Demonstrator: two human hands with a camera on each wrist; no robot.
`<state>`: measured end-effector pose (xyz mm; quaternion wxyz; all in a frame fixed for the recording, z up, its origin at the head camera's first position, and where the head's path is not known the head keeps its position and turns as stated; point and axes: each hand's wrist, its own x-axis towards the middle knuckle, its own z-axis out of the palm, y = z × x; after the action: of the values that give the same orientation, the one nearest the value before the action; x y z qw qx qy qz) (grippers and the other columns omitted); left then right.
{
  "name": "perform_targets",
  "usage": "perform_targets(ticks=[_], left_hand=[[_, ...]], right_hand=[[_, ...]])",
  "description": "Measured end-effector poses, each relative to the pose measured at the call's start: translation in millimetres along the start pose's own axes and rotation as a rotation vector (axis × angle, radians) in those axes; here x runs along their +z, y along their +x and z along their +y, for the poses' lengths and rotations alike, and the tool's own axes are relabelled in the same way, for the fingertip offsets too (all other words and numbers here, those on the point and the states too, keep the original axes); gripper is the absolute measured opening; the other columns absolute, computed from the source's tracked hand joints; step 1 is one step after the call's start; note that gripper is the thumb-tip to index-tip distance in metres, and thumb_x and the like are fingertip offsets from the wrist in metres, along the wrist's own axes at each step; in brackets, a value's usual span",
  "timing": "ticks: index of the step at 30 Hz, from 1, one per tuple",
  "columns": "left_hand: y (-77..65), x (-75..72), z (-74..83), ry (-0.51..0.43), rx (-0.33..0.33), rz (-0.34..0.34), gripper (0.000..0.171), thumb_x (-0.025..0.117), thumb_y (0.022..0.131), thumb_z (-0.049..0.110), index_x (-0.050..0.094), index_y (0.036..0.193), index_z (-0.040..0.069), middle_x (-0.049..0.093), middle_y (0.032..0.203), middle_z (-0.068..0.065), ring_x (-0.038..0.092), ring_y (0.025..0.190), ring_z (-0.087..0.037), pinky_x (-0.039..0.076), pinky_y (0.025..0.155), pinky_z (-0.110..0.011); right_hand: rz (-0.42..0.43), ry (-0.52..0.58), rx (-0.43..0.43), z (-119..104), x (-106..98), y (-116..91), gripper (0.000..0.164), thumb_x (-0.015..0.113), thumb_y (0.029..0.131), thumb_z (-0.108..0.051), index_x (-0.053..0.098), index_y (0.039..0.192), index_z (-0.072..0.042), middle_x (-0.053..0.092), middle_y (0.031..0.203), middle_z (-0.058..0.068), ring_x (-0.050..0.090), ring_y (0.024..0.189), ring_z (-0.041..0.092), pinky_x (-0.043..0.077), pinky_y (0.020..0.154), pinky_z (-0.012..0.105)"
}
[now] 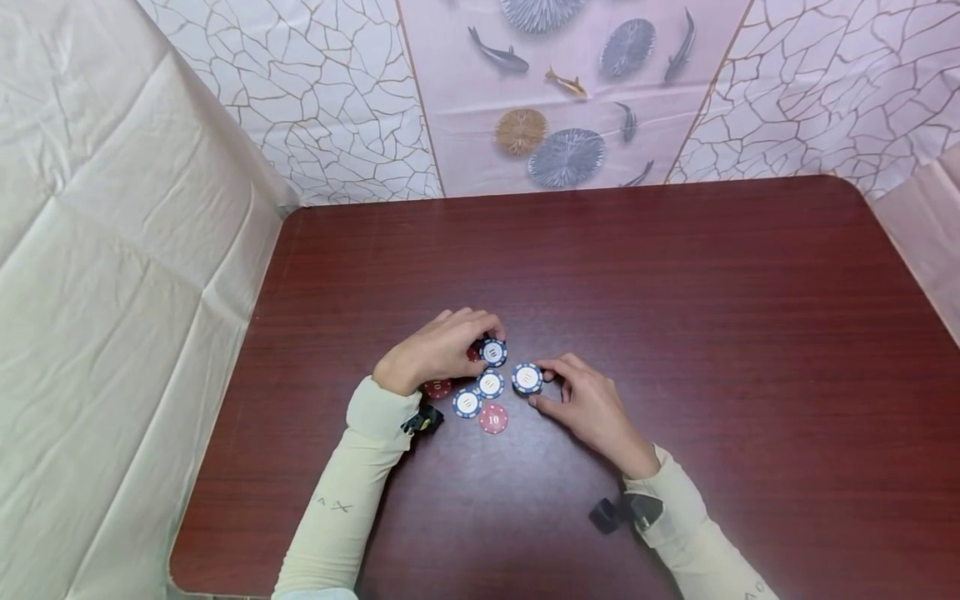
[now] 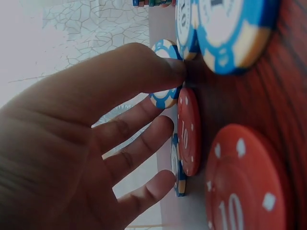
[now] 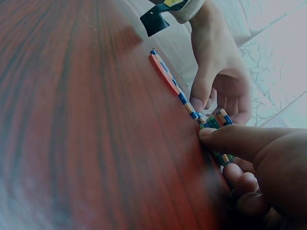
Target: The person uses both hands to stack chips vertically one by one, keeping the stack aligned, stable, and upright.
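Note:
My left hand (image 1: 442, 348) pinches a blue-and-white poker chip (image 1: 492, 352) between thumb and index finger; in the left wrist view this chip (image 2: 165, 98) stands tilted, and the other fingers are spread. My right hand (image 1: 588, 408) grips a short stack of poker chips (image 1: 528, 378) by its sides, thumb at the near side. The stack's top chip is blue and white; green edges (image 3: 211, 122) show in the right wrist view. Between the hands lie two blue chips, one (image 1: 491, 384) beside another (image 1: 467, 403), and a red chip (image 1: 493, 419) marked 10.
Another red chip (image 1: 438, 388) lies by the left wrist, and one more red chip (image 1: 473, 353) shows partly under the left hand. The dark red wooden table (image 1: 712, 292) has patterned cloth (image 1: 360, 108) behind it and pale cloth (image 1: 127, 275) along its left side.

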<state>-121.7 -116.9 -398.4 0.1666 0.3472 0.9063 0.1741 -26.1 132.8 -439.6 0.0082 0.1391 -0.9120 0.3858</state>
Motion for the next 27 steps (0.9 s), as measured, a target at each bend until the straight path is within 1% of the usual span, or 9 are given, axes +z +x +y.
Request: perform_targets(ticks=[4, 8, 12, 15, 18, 21, 27], left_hand=[[-0.1, -0.9, 1.7, 0.057, 0.012, 0.01, 0.039, 0.078, 0.092, 0.022, 0.067, 0.129, 0.023, 0.066, 0.13, 0.002, 0.057, 0.124, -0.022, 0.044, 0.105, -0.046], [-1.5, -2.4, 1.8, 0.091, 0.014, -0.003, 0.043, 0.078, 0.094, 0.025, 0.07, 0.136, 0.025, 0.066, 0.136, 0.002, 0.056, 0.129, -0.022, 0.044, 0.106, -0.048], [-3.4, -4.4, 2.4, 0.084, 0.014, -0.035, 0.047, 0.078, 0.094, 0.023, 0.069, 0.14, 0.02, 0.064, 0.138, -0.002, 0.056, 0.132, -0.024, 0.044, 0.109, -0.05], [-3.9, -5.3, 2.4, 0.082, 0.023, -0.041, 0.048, 0.077, 0.093, 0.02, 0.07, 0.14, 0.017, 0.065, 0.136, -0.004, 0.057, 0.13, -0.025, 0.045, 0.109, -0.049], [-3.7, -5.1, 1.0, 0.086, 0.034, -0.024, 0.046, 0.077, 0.092, 0.021, 0.071, 0.137, 0.015, 0.066, 0.133, -0.003, 0.06, 0.125, -0.023, 0.046, 0.107, -0.047], [-3.7, -4.7, -0.8, 0.073, 0.044, 0.003, 0.045, 0.076, 0.09, 0.025, 0.073, 0.134, 0.016, 0.068, 0.13, -0.001, 0.061, 0.122, -0.021, 0.046, 0.107, -0.045], [-5.3, -6.4, -0.8, -0.004, 0.102, 0.063, 0.042, 0.077, 0.088, 0.031, 0.076, 0.128, 0.019, 0.069, 0.122, 0.005, 0.061, 0.116, -0.018, 0.049, 0.103, -0.041]], right_hand=[[0.003, -0.002, 0.003, 0.4, 0.4, 0.1, 0.046, 0.09, 0.083, -0.022, 0.076, 0.126, -0.014, 0.066, 0.097, -0.005, 0.049, 0.067, 0.002, 0.042, 0.06, 0.027], [0.006, -0.005, 0.004, 0.3, 0.9, 0.6, 0.048, 0.091, 0.081, -0.022, 0.076, 0.126, -0.014, 0.065, 0.097, -0.005, 0.05, 0.067, 0.003, 0.042, 0.06, 0.027], [0.0, -0.005, 0.007, -0.4, 0.8, 0.9, 0.048, 0.091, 0.082, -0.022, 0.076, 0.126, -0.014, 0.065, 0.097, -0.006, 0.05, 0.067, 0.002, 0.042, 0.06, 0.027], [-0.005, -0.003, 0.014, -0.6, 0.4, 0.5, 0.047, 0.09, 0.082, -0.022, 0.076, 0.126, -0.014, 0.065, 0.097, -0.006, 0.049, 0.067, 0.002, 0.042, 0.061, 0.028], [-0.005, -0.002, 0.015, -0.4, 0.1, 0.2, 0.046, 0.09, 0.083, -0.021, 0.076, 0.126, -0.014, 0.065, 0.097, -0.006, 0.049, 0.067, 0.003, 0.042, 0.061, 0.028], [-0.006, 0.002, 0.014, -0.4, -0.6, 0.0, 0.045, 0.09, 0.083, -0.021, 0.076, 0.126, -0.014, 0.066, 0.097, -0.006, 0.049, 0.068, 0.002, 0.042, 0.061, 0.028], [-0.01, -0.003, 0.009, -0.4, -1.3, -0.9, 0.045, 0.089, 0.084, -0.022, 0.076, 0.126, -0.014, 0.065, 0.097, -0.005, 0.048, 0.067, 0.002, 0.042, 0.06, 0.027]])
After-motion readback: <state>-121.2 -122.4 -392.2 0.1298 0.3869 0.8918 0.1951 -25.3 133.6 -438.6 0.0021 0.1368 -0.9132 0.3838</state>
